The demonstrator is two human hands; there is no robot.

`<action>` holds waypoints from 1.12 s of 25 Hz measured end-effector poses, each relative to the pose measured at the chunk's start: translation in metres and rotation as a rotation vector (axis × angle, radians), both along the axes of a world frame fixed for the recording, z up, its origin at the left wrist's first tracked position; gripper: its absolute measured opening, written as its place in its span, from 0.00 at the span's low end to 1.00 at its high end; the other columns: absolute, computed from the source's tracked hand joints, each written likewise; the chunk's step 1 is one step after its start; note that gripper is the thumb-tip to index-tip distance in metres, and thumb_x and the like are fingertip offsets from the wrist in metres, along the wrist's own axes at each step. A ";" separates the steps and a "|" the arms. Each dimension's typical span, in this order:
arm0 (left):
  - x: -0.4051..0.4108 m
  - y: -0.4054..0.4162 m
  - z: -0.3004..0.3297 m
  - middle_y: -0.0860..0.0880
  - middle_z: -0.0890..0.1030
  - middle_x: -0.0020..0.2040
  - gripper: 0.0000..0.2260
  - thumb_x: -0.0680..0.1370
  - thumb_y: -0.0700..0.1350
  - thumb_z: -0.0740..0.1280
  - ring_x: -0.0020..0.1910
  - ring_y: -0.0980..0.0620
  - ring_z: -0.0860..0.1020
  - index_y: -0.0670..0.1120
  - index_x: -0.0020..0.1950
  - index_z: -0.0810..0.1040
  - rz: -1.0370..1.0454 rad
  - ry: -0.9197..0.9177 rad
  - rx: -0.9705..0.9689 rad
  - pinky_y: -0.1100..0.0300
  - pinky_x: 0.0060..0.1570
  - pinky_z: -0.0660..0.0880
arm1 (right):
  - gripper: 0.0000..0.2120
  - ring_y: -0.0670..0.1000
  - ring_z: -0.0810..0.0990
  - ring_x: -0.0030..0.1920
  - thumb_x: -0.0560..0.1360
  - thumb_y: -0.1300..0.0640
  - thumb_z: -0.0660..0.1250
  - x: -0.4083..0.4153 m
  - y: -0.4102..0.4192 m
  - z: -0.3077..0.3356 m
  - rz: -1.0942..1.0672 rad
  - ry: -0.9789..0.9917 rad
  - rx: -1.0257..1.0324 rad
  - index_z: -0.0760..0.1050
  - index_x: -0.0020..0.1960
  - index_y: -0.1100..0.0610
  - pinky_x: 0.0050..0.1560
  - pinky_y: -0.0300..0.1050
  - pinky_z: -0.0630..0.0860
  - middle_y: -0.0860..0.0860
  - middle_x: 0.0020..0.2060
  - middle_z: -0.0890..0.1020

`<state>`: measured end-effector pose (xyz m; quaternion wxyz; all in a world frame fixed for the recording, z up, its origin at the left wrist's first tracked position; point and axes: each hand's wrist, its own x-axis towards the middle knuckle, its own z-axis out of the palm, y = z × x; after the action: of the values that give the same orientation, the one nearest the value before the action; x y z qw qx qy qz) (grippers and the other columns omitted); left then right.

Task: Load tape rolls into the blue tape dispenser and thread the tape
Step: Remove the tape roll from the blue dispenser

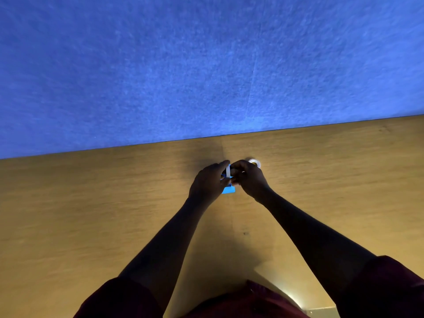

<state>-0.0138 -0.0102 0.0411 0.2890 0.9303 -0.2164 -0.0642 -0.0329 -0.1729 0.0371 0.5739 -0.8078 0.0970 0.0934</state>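
Dark red sleeves (128, 297) frame two bare forearms reaching over a tan wood-grain tabletop (91, 214). The left hand (207, 183) and right hand (249, 177) close together around a small bright-blue plastic tape dispenser (228, 190), fingers curled, pinching a pale strip of tape (228, 172) between them. Just beyond the right hand lies a white tape roll (254, 161). A blue felt partition (206, 65) rises behind.
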 end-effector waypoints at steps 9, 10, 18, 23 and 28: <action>0.011 0.000 -0.003 0.47 0.84 0.55 0.21 0.77 0.46 0.73 0.53 0.51 0.83 0.46 0.68 0.74 -0.049 0.019 -0.032 0.56 0.48 0.82 | 0.05 0.54 0.85 0.48 0.79 0.64 0.67 0.008 -0.005 -0.001 0.114 0.011 -0.052 0.76 0.54 0.57 0.50 0.55 0.84 0.54 0.47 0.83; 0.012 0.000 -0.004 0.47 0.84 0.55 0.21 0.76 0.46 0.73 0.53 0.52 0.82 0.46 0.68 0.74 -0.061 0.022 -0.036 0.57 0.48 0.81 | 0.05 0.55 0.85 0.48 0.80 0.63 0.66 0.009 -0.006 -0.002 0.128 0.011 -0.069 0.75 0.55 0.57 0.50 0.55 0.83 0.55 0.47 0.83; 0.017 0.007 -0.015 0.47 0.82 0.60 0.24 0.77 0.47 0.73 0.58 0.52 0.82 0.47 0.71 0.72 -0.044 0.048 -0.017 0.58 0.50 0.82 | 0.03 0.58 0.84 0.45 0.82 0.60 0.62 0.012 -0.004 -0.001 0.099 -0.033 -0.085 0.71 0.53 0.61 0.46 0.61 0.82 0.59 0.45 0.82; 0.021 0.008 -0.015 0.48 0.80 0.63 0.24 0.76 0.47 0.74 0.61 0.52 0.80 0.48 0.69 0.71 -0.008 0.048 -0.038 0.62 0.51 0.81 | 0.07 0.56 0.85 0.46 0.82 0.61 0.62 0.013 -0.003 0.000 0.041 -0.003 -0.055 0.71 0.58 0.64 0.47 0.58 0.84 0.59 0.49 0.82; 0.027 0.008 -0.017 0.48 0.81 0.61 0.23 0.74 0.45 0.76 0.57 0.52 0.82 0.49 0.65 0.71 0.029 0.018 -0.033 0.65 0.47 0.79 | 0.06 0.50 0.86 0.42 0.80 0.60 0.66 0.010 -0.009 -0.001 -0.014 0.014 -0.053 0.73 0.56 0.59 0.42 0.51 0.85 0.55 0.49 0.83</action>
<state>0.0128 -0.0023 0.0244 0.3071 0.9279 -0.2011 -0.0645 -0.0232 -0.1823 0.0357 0.5524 -0.8212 0.1093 0.0925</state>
